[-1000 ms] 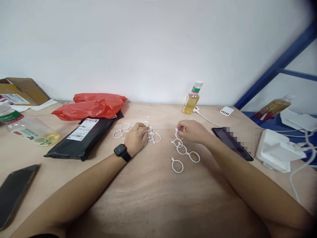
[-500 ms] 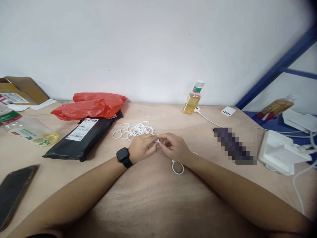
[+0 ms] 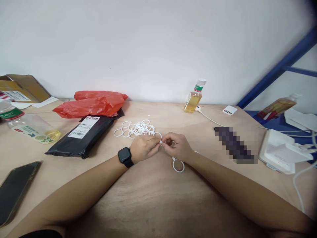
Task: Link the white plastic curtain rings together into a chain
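**Pinching a white ring between the fingertips of both hands**

The left hand (image 3: pixel 144 149) and the right hand (image 3: pixel 177 147) meet tip to tip low over the bench (image 3: pixel 153 201). The fingers of both are clenched on one white ring (image 3: pixel 160 142). Only a small white bit of it shows in the gap where the thumbs and forefingers come together; the rest is hidden behind the knuckles, so its exact shape cannot be told.

Just beyond the left fingers lies a heap of rings (image 3: pixel 137 128), tangled over one another. Just beneath the right fingers, on the near side, a loose ring (image 3: pixel 178 165) lies flat on the wood. A black watch (image 3: pixel 125 156) sits on the left wrist. Further out to the left of the fingers are a black parcel (image 3: pixel 84 135) and a red bag (image 3: pixel 91 103). A bottle (image 3: pixel 193 98) stands well beyond the right fingers.

Judging by its thin, pale rim, the ring is probably light, springy plastic. It would be stiff enough to keep its round, yet likely to flex, and smooth enough to slip or flick away under a hard squeeze. The best hold looks to be on the rim at either side of the small end, with fingertip pads only.
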Motion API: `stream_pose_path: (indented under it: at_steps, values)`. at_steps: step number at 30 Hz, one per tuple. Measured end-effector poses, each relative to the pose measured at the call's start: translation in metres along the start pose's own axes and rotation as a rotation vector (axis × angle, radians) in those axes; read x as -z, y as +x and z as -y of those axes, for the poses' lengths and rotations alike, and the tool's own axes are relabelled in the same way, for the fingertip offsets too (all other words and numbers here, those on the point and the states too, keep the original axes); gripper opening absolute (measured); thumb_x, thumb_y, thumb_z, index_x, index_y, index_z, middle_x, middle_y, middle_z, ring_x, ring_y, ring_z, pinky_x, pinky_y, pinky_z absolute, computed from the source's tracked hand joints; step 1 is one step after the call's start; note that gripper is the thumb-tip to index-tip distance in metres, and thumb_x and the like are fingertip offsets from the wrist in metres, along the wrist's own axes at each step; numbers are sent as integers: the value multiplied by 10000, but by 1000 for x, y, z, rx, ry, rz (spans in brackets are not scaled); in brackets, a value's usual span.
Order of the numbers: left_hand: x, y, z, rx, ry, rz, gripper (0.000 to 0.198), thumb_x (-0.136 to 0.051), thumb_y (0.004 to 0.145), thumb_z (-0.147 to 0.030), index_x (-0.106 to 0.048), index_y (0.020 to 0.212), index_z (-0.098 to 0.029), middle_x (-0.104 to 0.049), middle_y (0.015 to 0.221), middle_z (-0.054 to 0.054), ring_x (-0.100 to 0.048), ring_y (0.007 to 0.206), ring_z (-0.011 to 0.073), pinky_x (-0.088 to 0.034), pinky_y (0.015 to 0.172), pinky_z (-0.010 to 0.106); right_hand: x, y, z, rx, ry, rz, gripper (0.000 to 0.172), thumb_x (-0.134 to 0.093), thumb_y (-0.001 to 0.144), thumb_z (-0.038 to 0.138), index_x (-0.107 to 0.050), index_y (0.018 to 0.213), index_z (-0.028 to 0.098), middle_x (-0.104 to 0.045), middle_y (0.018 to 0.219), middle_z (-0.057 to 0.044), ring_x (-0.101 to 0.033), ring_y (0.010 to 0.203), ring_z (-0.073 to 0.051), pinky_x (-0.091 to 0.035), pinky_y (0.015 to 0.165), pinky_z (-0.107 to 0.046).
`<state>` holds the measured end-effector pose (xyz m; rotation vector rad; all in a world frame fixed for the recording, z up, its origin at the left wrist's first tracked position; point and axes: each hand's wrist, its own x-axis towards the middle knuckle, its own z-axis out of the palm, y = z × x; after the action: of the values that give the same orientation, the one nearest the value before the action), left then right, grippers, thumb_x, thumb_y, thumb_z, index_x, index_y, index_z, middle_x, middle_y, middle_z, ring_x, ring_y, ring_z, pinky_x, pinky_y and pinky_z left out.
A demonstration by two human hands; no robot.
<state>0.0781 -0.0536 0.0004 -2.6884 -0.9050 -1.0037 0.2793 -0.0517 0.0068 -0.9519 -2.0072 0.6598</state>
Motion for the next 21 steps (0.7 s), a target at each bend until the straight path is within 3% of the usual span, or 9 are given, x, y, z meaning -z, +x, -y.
stream_pose_path:
  at_steps: [6, 12, 21]
  values:
    - [-1, 0, -1, -58, 37, -6, 242, -471, 983, -278, -685, 971, -165, -728, 840, 42, -673, 723, 136, -530, 655, 247, 0, 1, 0, -38, 67, -16, 38, -563, 752, 175, -590, 756, 201, -603, 622, 32, -535, 534, -93, -438, 523, -212]
    - [-1, 1, 0, -67, 31, -13, 258, -449, 997, -269, -680, 971, -157, -728, 844, 50, -675, 736, 128, -532, 657, 233, 1, 2, -3, 22, 124, 4, 102, -599, 749, 181, -636, 843, 191, -641, 667, 18, -563, 563, -96, -463, 541, -211]
    - [-5, -1, -1, -97, 70, -12, 253, -472, 997, -291, -683, 942, -162, -701, 763, 27, -649, 672, 122, -511, 626, 239, -3, 1, -2, -48, 33, -6, 67, -560, 671, 148, -564, 710, 203, -553, 568, 48, -491, 509, -94, -384, 497, -213]
